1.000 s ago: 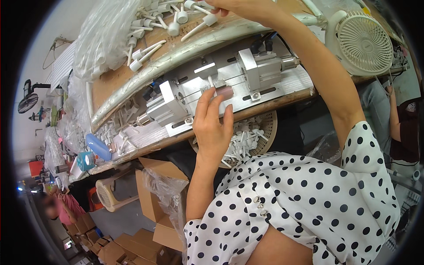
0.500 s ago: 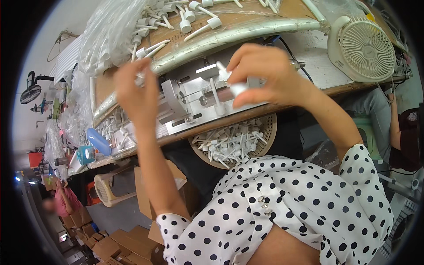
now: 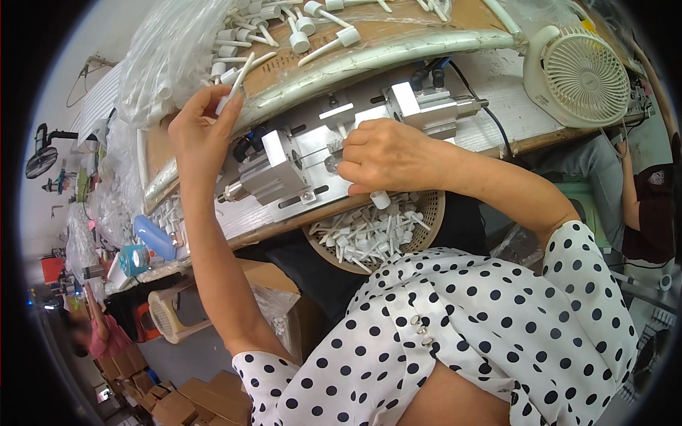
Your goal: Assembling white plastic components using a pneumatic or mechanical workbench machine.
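Shift: since the earlier frame, the left hand [image 3: 201, 136], blurred then, is brought into sharp view, with a slim white stick piece [image 3: 244, 77] raised; the right hand [image 3: 389, 153] is lowered from the right cylinder block [image 3: 435, 117], which is now uncovered.
Left grip: the white stick piece is pinched between thumb and fingertips, tilted, its thin smooth shaft pointed upward beside the tray rim [image 3: 391, 55].
Right grip: the fingers are curled over the middle of the fixture; whether anything is clamped inside cannot be told.
White cap: a smooth, rounded white cap [image 3: 380, 199] is seen just below the right hand; whether it is held cannot be told.
Fixture: squared, silvery metal blocks [image 3: 266, 170] are joined by thin rods on a slotted plate; a slender white rod [image 3: 342, 130] is seen beside the right fingertips.
Table: the fixture is carried on a pale, streaked surface [image 3: 508, 117] with a worn wooden edge.
Tray: a brown board is bordered by the thick, glossy, plastic-wrapped rim; cylinder-headed white pieces [image 3: 299, 42] are scattered there, beside crinkled clear bags [image 3: 167, 78].
Basket: matte white parts [image 3: 387, 233] are heaped in a round, perforated beige basket [image 3: 432, 211].
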Tool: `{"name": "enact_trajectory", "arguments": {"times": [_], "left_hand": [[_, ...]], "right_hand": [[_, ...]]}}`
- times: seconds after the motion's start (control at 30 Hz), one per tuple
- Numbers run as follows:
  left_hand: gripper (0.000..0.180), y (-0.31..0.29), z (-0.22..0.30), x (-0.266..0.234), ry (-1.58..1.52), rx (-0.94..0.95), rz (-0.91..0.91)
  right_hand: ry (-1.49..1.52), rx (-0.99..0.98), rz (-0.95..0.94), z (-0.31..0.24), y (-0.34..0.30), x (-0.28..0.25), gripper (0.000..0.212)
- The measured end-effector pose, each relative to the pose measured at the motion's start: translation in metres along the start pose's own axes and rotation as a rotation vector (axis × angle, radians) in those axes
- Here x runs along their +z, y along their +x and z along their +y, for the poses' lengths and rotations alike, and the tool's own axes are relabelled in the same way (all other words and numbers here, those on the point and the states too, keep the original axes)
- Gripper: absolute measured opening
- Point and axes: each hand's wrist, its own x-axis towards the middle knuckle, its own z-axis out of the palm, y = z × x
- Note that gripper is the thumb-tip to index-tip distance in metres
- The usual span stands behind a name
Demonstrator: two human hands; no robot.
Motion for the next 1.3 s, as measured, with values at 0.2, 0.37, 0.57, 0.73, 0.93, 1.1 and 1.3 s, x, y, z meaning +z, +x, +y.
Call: {"name": "enact_trajectory", "arguments": {"times": [0.2,0.37,0.57,0.73,0.93,1.1,1.3], "left_hand": [[0.023,-0.021,0.002,0.001,-0.282,-0.014,0.140],[0.021,-0.046,0.011,0.005,-0.454,-0.113,0.133],[0.020,-0.080,0.020,0.011,-0.700,-0.174,0.198],[0.015,-0.109,0.041,0.039,-0.877,-0.235,0.184],[0.018,-0.133,0.051,0.081,-0.381,0.006,0.270],[0.025,-0.134,0.058,0.109,-0.115,0.112,0.165],[0.023,-0.121,0.066,0.111,0.034,0.224,0.097]], "right_hand": [[0.009,-0.018,0.003,0.000,0.003,-0.003,0.027],[0.067,0.039,-0.036,0.001,0.003,-0.005,0.028],[0.075,0.057,-0.045,-0.001,0.006,-0.006,0.027],[0.072,0.067,0.005,-0.001,0.000,-0.007,0.028],[0.014,0.070,0.187,-0.009,-0.011,-0.014,0.030],[0.085,0.243,0.357,-0.018,-0.031,-0.027,0.032],[0.459,0.444,0.477,-0.022,-0.047,-0.026,0.034]]}}
